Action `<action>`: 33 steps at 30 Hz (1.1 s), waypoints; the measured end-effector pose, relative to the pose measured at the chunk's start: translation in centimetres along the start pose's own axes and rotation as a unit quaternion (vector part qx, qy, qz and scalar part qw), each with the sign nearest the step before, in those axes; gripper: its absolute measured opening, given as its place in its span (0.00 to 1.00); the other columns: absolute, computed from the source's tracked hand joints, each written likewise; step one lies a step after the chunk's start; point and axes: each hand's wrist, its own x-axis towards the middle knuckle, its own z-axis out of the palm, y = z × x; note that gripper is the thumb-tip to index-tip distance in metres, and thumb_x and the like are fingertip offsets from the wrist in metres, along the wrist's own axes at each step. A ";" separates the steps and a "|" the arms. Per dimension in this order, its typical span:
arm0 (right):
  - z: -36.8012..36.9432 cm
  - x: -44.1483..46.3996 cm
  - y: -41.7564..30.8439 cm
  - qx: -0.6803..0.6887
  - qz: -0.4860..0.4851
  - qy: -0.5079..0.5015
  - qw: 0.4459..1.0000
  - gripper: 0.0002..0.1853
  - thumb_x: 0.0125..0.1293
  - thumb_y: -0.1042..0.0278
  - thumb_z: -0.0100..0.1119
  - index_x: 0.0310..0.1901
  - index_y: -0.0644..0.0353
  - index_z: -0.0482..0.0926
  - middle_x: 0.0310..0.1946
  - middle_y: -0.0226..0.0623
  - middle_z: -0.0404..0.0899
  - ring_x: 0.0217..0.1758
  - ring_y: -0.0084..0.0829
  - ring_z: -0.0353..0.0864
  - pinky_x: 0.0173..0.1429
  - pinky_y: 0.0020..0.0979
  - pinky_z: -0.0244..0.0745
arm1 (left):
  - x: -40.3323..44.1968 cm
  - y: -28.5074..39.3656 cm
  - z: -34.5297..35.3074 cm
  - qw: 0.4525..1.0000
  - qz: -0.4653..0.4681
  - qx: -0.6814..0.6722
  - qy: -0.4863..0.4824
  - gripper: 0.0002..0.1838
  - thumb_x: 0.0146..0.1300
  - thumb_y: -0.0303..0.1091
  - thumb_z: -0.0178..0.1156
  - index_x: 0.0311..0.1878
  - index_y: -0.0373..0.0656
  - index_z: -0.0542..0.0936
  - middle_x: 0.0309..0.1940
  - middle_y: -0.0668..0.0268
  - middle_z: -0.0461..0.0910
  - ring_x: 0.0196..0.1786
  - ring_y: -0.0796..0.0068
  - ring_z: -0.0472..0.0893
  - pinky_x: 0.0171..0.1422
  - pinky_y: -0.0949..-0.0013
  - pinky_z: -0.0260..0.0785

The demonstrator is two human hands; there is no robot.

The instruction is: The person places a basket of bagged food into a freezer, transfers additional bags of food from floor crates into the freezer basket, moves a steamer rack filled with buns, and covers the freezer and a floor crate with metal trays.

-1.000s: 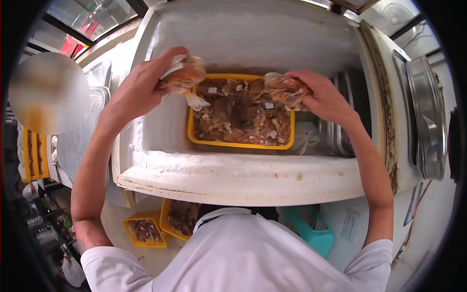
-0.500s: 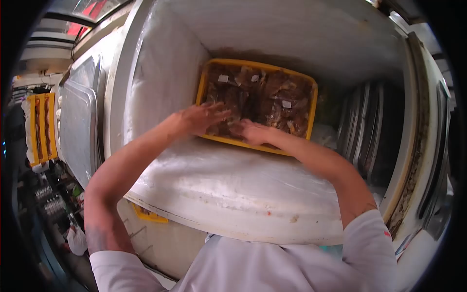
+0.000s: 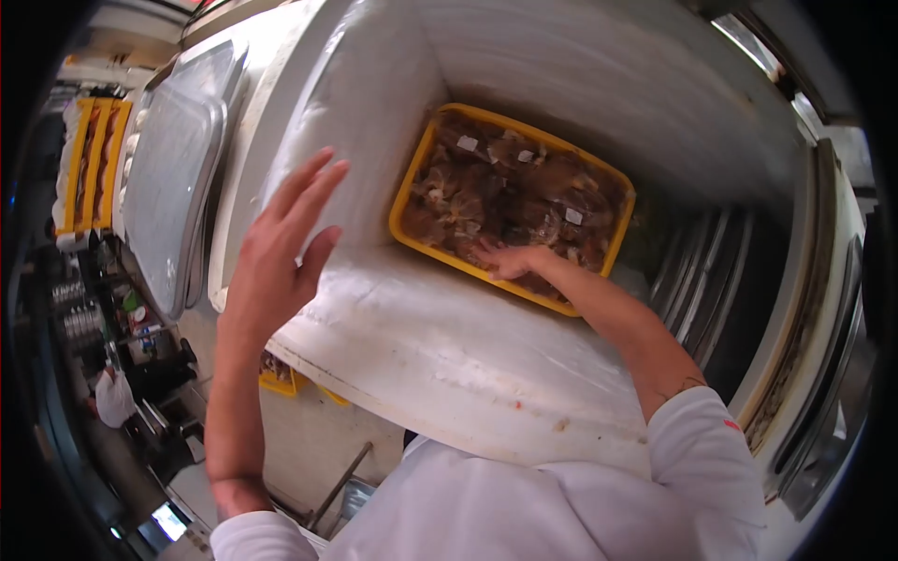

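Observation:
A yellow crate point(image 3: 408, 187) sits at the bottom of a white-lined chest point(image 3: 449, 351). It is filled with brown-red pieces that look like meat in clear plastic bags point(image 3: 458, 201), with several small white labels on top. My right hand point(image 3: 513, 263) reaches in over the near rim, its fingers stretched out on the bags; the fingertips are partly lost among them. Raised above the chest's left side, my left hand point(image 3: 281, 243) is open, fingers apart, holding nothing and away from the crate.
Dark upright trays or panels point(image 3: 697, 276) stand inside the chest on the right. Metal lids point(image 3: 173, 187) lean outside on the left, near a stack of yellow crates point(image 3: 92, 168). Another yellow crate point(image 3: 279, 379) is on the floor. A person in white point(image 3: 114, 397) is at far left.
My left hand has lifted off the bags and moved up and left, out of the crate. My right hand stays at the crate's near side. The view has tilted.

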 end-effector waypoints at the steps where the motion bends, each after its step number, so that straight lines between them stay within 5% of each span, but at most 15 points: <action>1: -0.7 0.0 -0.1 0.006 -0.036 0.025 0.999 0.38 0.67 0.53 0.51 0.76 0.45 0.50 0.76 0.50 0.49 0.75 0.52 0.57 0.77 0.41 0.56 | -1.7 -0.3 -0.4 0.996 0.010 0.014 0.085 0.26 0.63 0.21 0.58 0.66 0.41 0.71 0.66 0.55 0.70 0.64 0.54 0.74 0.65 0.60 0.69; 2: -1.2 0.1 -0.3 -0.003 -0.045 0.013 0.999 0.38 0.67 0.53 0.51 0.76 0.45 0.50 0.76 0.50 0.49 0.75 0.52 0.57 0.77 0.41 0.56 | -3.8 -0.6 -0.7 0.986 0.015 0.030 0.165 0.21 0.63 0.21 0.58 0.61 0.38 0.75 0.61 0.53 0.76 0.61 0.55 0.78 0.63 0.60 0.71; 4: -2.2 0.6 -0.2 0.094 -0.013 0.184 0.978 0.32 0.64 0.58 0.56 0.69 0.56 0.65 0.67 0.53 0.66 0.71 0.49 0.66 0.73 0.39 0.63 | -8.3 -1.3 -0.9 0.953 -0.025 -0.011 0.302 0.17 0.61 0.20 0.59 0.54 0.35 0.79 0.53 0.53 0.80 0.54 0.58 0.82 0.56 0.62 0.75; 6: -1.9 1.1 0.4 0.079 -0.023 0.322 0.943 0.27 0.61 0.62 0.59 0.62 0.62 0.73 0.62 0.52 0.73 0.67 0.48 0.71 0.69 0.39 0.68 | -13.1 -2.0 -0.9 0.914 -0.071 -0.012 0.399 0.14 0.62 0.16 0.57 0.51 0.32 0.79 0.47 0.54 0.81 0.43 0.70 0.83 0.50 0.70 0.75; 10: -4.8 -1.1 -2.3 0.034 -0.121 0.369 0.921 0.27 0.61 0.67 0.60 0.64 0.60 0.72 0.60 0.52 0.75 0.65 0.47 0.75 0.68 0.38 0.68 | -23.8 -4.3 1.6 0.825 -0.220 -0.040 0.519 0.11 0.64 0.17 0.57 0.49 0.32 0.79 0.42 0.61 0.81 0.41 0.76 0.82 0.47 0.74 0.74; 12: -7.7 -3.7 -6.3 0.124 -0.031 0.329 0.936 0.26 0.64 0.68 0.59 0.65 0.58 0.72 0.60 0.48 0.77 0.61 0.38 0.79 0.65 0.34 0.71 | -29.1 -5.8 4.3 0.760 -0.314 -0.062 0.566 0.10 0.64 0.18 0.57 0.48 0.34 0.80 0.40 0.64 0.81 0.40 0.78 0.82 0.46 0.75 0.74; 13: -8.9 -4.2 -7.2 0.133 -0.059 0.351 0.925 0.24 0.66 0.70 0.58 0.65 0.59 0.72 0.59 0.43 0.77 0.59 0.33 0.79 0.63 0.31 0.71 | -31.6 -6.3 6.2 0.749 -0.324 -0.058 0.575 0.10 0.64 0.18 0.57 0.48 0.34 0.80 0.40 0.64 0.81 0.40 0.78 0.82 0.46 0.75 0.74; 18: -13.8 -9.0 -19.8 0.244 -0.152 0.420 0.861 0.19 0.70 0.77 0.53 0.62 0.62 0.73 0.56 0.33 0.78 0.50 0.24 0.80 0.53 0.25 0.74 | -43.6 -9.3 17.2 0.666 -0.537 -0.031 0.517 0.09 0.59 0.20 0.59 0.44 0.37 0.81 0.35 0.64 0.83 0.35 0.77 0.81 0.41 0.73 0.74; 22: -14.7 -12.4 -29.6 0.163 -0.242 0.453 0.842 0.18 0.70 0.78 0.53 0.60 0.60 0.75 0.55 0.34 0.78 0.49 0.22 0.80 0.51 0.23 0.74 | -50.1 -9.5 25.0 0.645 -0.639 -0.032 0.418 0.11 0.54 0.21 0.60 0.43 0.37 0.80 0.32 0.58 0.83 0.33 0.69 0.82 0.42 0.68 0.75; 30: -4.7 -10.7 -46.3 -0.021 -0.395 0.466 0.792 0.11 0.68 0.80 0.53 0.52 0.69 0.76 0.49 0.44 0.79 0.43 0.27 0.81 0.48 0.28 0.76 | -60.9 -12.8 38.8 0.585 -0.707 -0.243 0.315 0.14 0.54 0.26 0.63 0.46 0.40 0.81 0.35 0.58 0.84 0.38 0.64 0.84 0.47 0.65 0.76; 33: 1.2 -5.5 -51.7 -0.156 -0.405 0.401 0.807 0.15 0.58 0.90 0.51 0.47 0.70 0.77 0.40 0.48 0.80 0.32 0.30 0.83 0.37 0.26 0.79 | -64.1 -14.6 42.2 0.582 -0.722 -0.297 0.226 0.17 0.53 0.26 0.62 0.48 0.41 0.81 0.35 0.59 0.84 0.41 0.65 0.84 0.48 0.65 0.75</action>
